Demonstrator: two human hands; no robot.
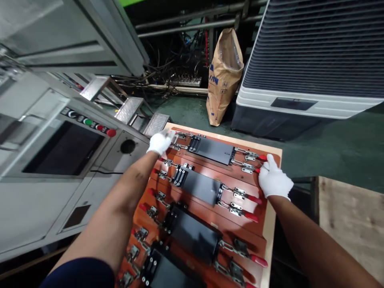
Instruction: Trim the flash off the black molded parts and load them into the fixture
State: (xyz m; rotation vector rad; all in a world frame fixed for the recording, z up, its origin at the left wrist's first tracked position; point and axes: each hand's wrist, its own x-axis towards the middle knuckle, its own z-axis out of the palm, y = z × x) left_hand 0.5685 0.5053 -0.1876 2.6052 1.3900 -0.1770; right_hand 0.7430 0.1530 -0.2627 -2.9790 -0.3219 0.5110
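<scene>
My right hand [273,178], in a white glove, is closed at the red-handled toggle clamps [250,156] at the right end of the farthest row. Its fingers are on a red clamp handle [263,158]. My left hand [160,143], also white-gloved, is at the toggle clamps [180,141] on that row's left end; motion smears its fingers, so their grip is unclear. Between the hands lies a flat dark grey plate [212,149] with black end blocks. Closer to me, a second grey plate [200,185] sits between its own clamps, with more such rows below it.
The reddish-brown fixture board [246,182] has a pale wooden edge. A control panel [64,148] with buttons stands at left, beside metal steps [130,109]. Beyond the board are an open paper sack [223,88] and a large slatted unit [300,100]. A wooden surface [351,220] is at right.
</scene>
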